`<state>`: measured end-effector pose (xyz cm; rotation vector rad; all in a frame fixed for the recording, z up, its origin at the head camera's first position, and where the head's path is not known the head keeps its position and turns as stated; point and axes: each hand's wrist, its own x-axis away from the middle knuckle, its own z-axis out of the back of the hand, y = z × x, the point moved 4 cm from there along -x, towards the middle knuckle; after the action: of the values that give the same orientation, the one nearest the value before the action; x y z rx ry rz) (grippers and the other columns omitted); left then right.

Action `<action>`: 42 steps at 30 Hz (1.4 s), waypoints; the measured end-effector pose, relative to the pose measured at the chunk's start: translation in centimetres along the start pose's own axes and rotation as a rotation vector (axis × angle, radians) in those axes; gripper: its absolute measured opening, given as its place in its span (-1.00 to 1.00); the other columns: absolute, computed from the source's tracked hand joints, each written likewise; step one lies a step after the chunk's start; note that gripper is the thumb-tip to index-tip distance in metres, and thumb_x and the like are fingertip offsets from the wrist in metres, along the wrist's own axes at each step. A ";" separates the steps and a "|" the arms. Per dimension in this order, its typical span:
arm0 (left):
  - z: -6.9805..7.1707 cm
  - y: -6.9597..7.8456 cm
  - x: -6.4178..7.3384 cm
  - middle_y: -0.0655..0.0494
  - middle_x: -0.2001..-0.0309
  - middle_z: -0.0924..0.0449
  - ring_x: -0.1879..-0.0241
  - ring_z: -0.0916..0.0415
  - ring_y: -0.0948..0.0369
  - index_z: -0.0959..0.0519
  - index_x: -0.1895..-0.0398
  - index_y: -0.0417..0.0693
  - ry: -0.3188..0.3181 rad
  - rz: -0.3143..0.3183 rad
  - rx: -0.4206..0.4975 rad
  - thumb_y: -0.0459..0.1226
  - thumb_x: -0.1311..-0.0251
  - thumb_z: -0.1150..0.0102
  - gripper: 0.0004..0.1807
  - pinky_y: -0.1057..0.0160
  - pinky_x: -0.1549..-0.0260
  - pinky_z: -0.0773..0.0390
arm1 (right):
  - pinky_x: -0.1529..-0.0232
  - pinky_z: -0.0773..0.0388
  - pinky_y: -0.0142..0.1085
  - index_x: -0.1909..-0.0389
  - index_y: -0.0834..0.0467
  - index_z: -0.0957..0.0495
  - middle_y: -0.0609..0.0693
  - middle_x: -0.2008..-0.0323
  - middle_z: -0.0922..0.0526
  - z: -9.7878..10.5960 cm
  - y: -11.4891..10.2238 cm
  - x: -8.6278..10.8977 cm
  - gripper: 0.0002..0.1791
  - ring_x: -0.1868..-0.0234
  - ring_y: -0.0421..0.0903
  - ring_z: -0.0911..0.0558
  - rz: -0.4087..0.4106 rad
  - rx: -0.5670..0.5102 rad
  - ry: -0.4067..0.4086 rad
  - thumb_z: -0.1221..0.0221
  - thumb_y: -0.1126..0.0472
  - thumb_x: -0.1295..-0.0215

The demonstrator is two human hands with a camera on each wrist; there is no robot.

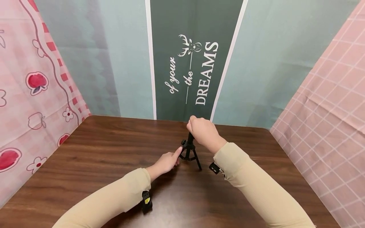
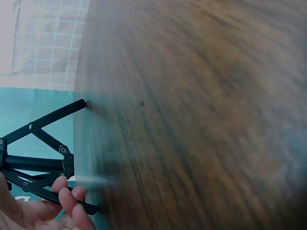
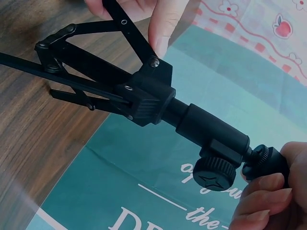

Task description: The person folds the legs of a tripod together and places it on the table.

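A small black tripod point(image 1: 188, 152) stands on the table with its legs spread. At its top, my right hand point(image 1: 205, 131) grips the head piece, and the right wrist view shows curled fingers point(image 3: 261, 201) around it. Just below that grip, a ridged round knob point(image 3: 215, 173) sticks out from the column. My left hand point(image 1: 168, 162) pinches one tripod leg from the left side. In the left wrist view the curled fingertips point(image 2: 72, 201) lie against that leg point(image 2: 45, 191), low down near the tabletop.
The brown wooden table point(image 1: 119, 145) runs back to a green and blue-grey cloth point(image 1: 182, 19) with white lettering. Pink patterned cloth point(image 1: 17, 95) hangs on the left, pink checked cloth point(image 1: 336, 104) on the right. Each wrist wears a black strapped device point(image 1: 146, 202).
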<state>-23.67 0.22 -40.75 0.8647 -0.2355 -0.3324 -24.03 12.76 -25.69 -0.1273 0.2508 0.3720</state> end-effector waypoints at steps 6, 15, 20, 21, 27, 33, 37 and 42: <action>-0.6 -0.5 0.0 0.00 0.49 -0.47 0.55 -0.39 0.15 -0.49 0.47 -0.26 -0.060 0.084 0.117 0.28 -0.32 0.58 -0.15 0.26 0.49 -0.35 | 0.72 -0.22 -0.34 0.56 0.19 -0.27 -0.01 0.75 -0.27 -0.3 0.0 0.0 -0.69 0.78 -0.12 -0.29 0.009 -0.003 0.001 0.17 0.23 -0.42; -0.8 -0.2 -0.1 -0.04 0.43 -0.43 0.43 -0.40 0.13 -0.42 0.45 -0.25 -0.110 0.092 0.172 0.34 -0.27 0.59 -0.15 0.20 0.33 -0.37 | 0.69 -0.18 -0.33 0.55 0.20 -0.27 -0.01 0.73 -0.24 0.0 0.4 -0.1 -0.69 0.76 -0.13 -0.22 -0.001 -0.054 -0.048 0.19 0.23 -0.43; -1.1 -0.3 0.0 -0.03 0.37 -0.43 0.40 -0.39 0.12 -0.43 0.41 -0.25 -0.126 0.145 0.226 0.36 -0.25 0.55 -0.14 0.19 0.35 -0.38 | 0.67 -0.18 -0.34 0.54 0.20 -0.26 -0.01 0.71 -0.24 -0.3 0.5 0.1 -0.69 0.76 -0.14 -0.21 0.009 -0.081 -0.074 0.20 0.23 -0.44; -1.1 -0.3 0.0 -0.03 0.37 -0.42 0.40 -0.38 0.11 -0.43 0.41 -0.25 -0.127 0.157 0.241 0.36 -0.24 0.54 -0.14 0.21 0.36 -0.37 | 0.67 -0.18 -0.34 0.54 0.20 -0.26 -0.01 0.71 -0.24 -0.3 0.6 0.1 -0.70 0.76 -0.14 -0.20 0.013 -0.089 -0.073 0.20 0.23 -0.44; -0.8 -0.2 -0.3 0.01 0.41 -0.41 0.46 -0.36 0.14 -0.44 0.44 -0.25 -0.125 0.171 0.305 0.39 -0.21 0.55 -0.11 0.27 0.42 -0.36 | 0.66 -0.18 -0.34 0.54 0.20 -0.25 0.00 0.71 -0.24 -0.4 0.5 -0.2 -0.70 0.75 -0.14 -0.20 0.021 -0.119 -0.065 0.22 0.24 -0.44; -0.6 -0.4 -0.3 -0.03 0.38 -0.45 0.52 -0.38 0.13 -0.44 0.25 -0.31 -0.113 0.122 0.332 0.36 -0.24 0.49 -0.12 0.25 0.43 -0.41 | 0.64 -0.19 -0.32 0.53 0.19 -0.25 -0.01 0.71 -0.24 -0.3 0.4 -0.3 -0.70 0.75 -0.13 -0.21 0.027 -0.133 -0.052 0.24 0.24 -0.44; -0.6 -0.6 -0.5 -0.09 0.35 -0.43 0.55 -0.37 0.10 -0.33 0.09 -0.28 -0.117 0.092 0.332 0.36 -0.24 0.46 -0.16 0.22 0.46 -0.42 | 0.62 -0.20 -0.32 0.52 0.19 -0.25 -0.01 0.71 -0.25 -0.3 0.4 -0.3 -0.70 0.74 -0.12 -0.22 0.023 -0.141 -0.049 0.25 0.24 -0.44; -0.6 -0.4 -0.8 -0.21 -0.02 -0.35 0.49 -0.42 0.05 -0.20 -0.27 -0.21 -0.146 0.074 0.323 0.34 -0.26 0.49 -0.12 0.19 0.42 -0.45 | 0.62 -0.21 -0.31 0.52 0.20 -0.25 0.00 0.71 -0.25 -0.3 0.5 -0.2 -0.70 0.74 -0.12 -0.21 0.012 -0.154 -0.048 0.26 0.23 -0.44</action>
<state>-24.27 0.71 -41.45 1.1482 -0.4649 -0.2931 -24.46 13.10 -25.97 -0.2679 0.1758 0.4062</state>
